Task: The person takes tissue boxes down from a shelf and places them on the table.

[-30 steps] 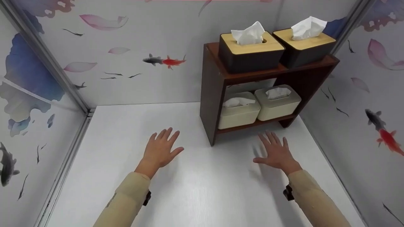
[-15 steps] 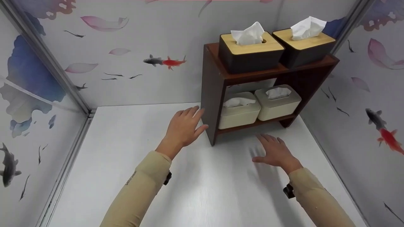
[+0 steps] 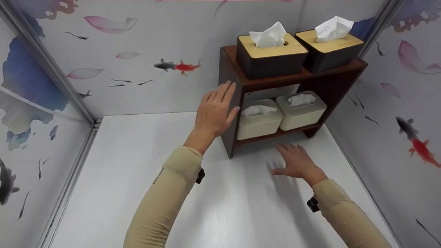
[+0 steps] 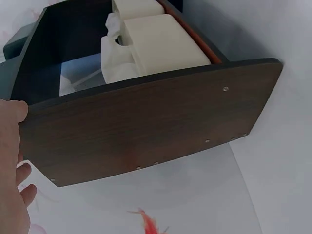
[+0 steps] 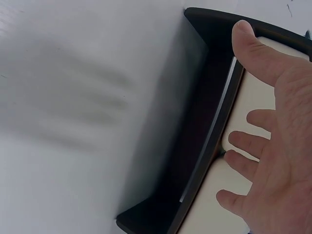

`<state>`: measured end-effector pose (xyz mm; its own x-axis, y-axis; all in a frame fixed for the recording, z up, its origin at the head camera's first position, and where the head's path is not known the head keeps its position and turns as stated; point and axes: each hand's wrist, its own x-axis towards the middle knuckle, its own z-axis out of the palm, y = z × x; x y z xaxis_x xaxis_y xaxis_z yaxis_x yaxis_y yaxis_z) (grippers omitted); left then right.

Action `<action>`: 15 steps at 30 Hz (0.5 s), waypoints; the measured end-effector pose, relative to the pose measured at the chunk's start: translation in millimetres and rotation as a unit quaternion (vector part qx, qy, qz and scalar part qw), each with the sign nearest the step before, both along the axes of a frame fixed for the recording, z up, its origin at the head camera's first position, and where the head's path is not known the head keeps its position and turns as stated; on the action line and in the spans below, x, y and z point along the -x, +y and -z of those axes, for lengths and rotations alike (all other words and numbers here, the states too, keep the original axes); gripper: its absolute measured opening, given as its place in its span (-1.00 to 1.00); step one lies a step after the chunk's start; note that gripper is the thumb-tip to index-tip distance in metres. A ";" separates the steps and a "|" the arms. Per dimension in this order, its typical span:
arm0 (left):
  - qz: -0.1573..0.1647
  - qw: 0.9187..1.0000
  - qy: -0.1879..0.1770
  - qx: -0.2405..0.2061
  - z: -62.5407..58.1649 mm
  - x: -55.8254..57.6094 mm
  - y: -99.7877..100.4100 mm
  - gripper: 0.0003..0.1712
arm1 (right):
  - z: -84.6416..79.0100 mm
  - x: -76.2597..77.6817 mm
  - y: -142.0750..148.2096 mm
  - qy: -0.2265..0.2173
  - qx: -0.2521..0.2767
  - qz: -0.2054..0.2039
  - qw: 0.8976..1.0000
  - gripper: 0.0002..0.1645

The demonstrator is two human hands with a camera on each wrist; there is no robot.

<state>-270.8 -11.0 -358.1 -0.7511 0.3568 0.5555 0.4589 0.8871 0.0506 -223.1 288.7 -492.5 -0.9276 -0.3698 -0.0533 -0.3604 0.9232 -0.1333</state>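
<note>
A small dark-brown wooden shelf [image 3: 228, 146] stands on the white surface. My left hand [image 3: 215, 112], fingers extended, is at its left side panel; in the left wrist view the thumb of that hand [image 4: 9, 165] lies by the panel's edge [image 4: 146, 122]. Whether it touches is hard to tell. In front of the shelf, my right hand [image 3: 297, 162] hovers with fingers spread, holding nothing. Two black tissue boxes with wooden lids, left [image 3: 272, 65] and right [image 3: 332, 57], sit on top. Two cream tissue boxes, left [image 3: 260, 128] and right [image 3: 303, 116], occupy the lower level.
White panels printed with fish and petals enclose the back [image 3: 137, 93], left and right [image 3: 389, 113]. The white surface [image 3: 137, 155] extends left of the shelf and in front of it. A metal rail [image 3: 74, 172] runs along the left edge.
My left hand has moved up and to the right, from over the white surface to the shelf's left side. The right hand has shifted only slightly. Shelf and tissue boxes stay in place.
</note>
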 end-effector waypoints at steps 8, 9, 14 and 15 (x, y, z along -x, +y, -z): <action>-0.010 1.000 -0.010 0.003 -7.0 7.1 13.0 -0.26 | -3.7 4.0 -1.6 0.009 -0.005 -0.014 1.000 0.18; -0.012 1.000 -0.011 0.002 -8.0 7.9 14.2 -0.25 | -4.0 4.4 -1.7 0.009 -0.006 -0.014 1.000 0.18; -0.025 1.000 -0.009 0.006 -12.5 13.1 19.6 -0.22 | -4.9 5.4 -2.2 0.007 -0.007 -0.016 1.000 0.19; -0.029 1.000 -0.009 0.008 -13.1 14.2 20.8 -0.21 | -4.7 5.4 -2.2 0.008 -0.006 -0.016 1.000 0.18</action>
<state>-285.0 9.8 -345.0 -0.7802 0.3218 0.5364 0.4063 0.9127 0.0434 -228.4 286.5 -487.7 -0.9161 -0.3986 -0.0435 -0.3917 0.9128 -0.1156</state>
